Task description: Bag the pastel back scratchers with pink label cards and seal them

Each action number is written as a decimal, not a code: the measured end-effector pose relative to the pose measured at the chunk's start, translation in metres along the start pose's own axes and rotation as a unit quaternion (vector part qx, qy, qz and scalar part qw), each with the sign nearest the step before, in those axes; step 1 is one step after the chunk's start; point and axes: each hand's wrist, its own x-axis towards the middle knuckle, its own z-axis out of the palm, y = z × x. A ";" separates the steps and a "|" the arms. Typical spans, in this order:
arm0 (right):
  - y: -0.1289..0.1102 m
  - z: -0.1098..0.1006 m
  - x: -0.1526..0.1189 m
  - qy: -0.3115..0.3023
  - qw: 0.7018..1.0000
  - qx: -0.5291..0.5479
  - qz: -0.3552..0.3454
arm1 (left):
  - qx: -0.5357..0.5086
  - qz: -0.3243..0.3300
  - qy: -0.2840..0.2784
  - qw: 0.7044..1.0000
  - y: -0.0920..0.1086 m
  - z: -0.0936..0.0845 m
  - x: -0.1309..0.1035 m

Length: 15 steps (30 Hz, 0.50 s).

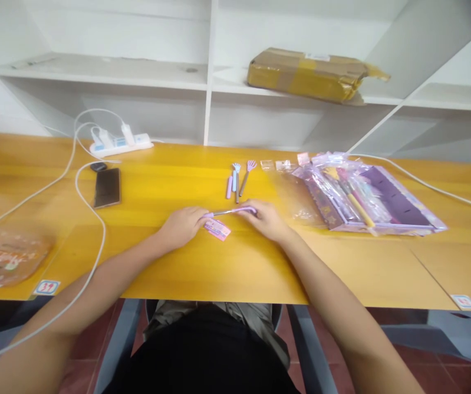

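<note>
Between my two hands, low over the table, stretches a purple back scratcher [222, 212] with a metal rod. The fingers of my left hand [183, 227] are closed round its purple handle. My right hand [265, 219] grips the other end, by the purple head, which its fingers partly cover. Just below the rod is a pink and purple printed card [218, 230], close to my left fingertips; whether it is attached I cannot tell. Beyond my hands lie a blue clawed head [236, 167] and a purple clawed head [251, 164], both on dark rods, beside a purple handle [229, 187] and a blue handle [234, 180].
Right of my hands, a purple box [395, 226] holds bagged scratchers, with clear plastic bags [297, 200] beside it. Leftward are a phone [108, 187], a power strip [139, 143], a trailing white cable [103, 235] and an orange-printed bag [9, 254]. A taped carton [301, 76] sits on the shelf.
</note>
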 end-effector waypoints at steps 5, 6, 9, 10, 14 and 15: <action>-0.005 0.010 -0.003 -0.160 0.963 -0.203 -0.079 | 0.146 0.040 -0.023 0.988 0.003 0.003 -0.003; -0.010 0.016 -0.003 -0.173 0.952 -0.240 -0.076 | 0.169 0.035 -0.036 0.984 0.006 0.003 -0.004; -0.032 0.032 -0.003 -0.224 0.907 -0.354 -0.043 | 0.234 -0.004 -0.065 0.970 0.020 0.000 -0.007; -0.041 0.036 -0.003 -0.243 0.889 -0.386 -0.031 | 0.253 -0.021 -0.074 0.964 0.026 -0.003 -0.007; -0.070 0.042 -0.004 -0.293 0.835 -0.466 -0.009 | 0.313 -0.069 -0.113 0.941 0.046 -0.014 -0.006; -0.076 0.042 -0.005 -0.295 0.828 -0.476 -0.014 | 0.322 -0.069 -0.114 0.937 0.051 -0.017 -0.007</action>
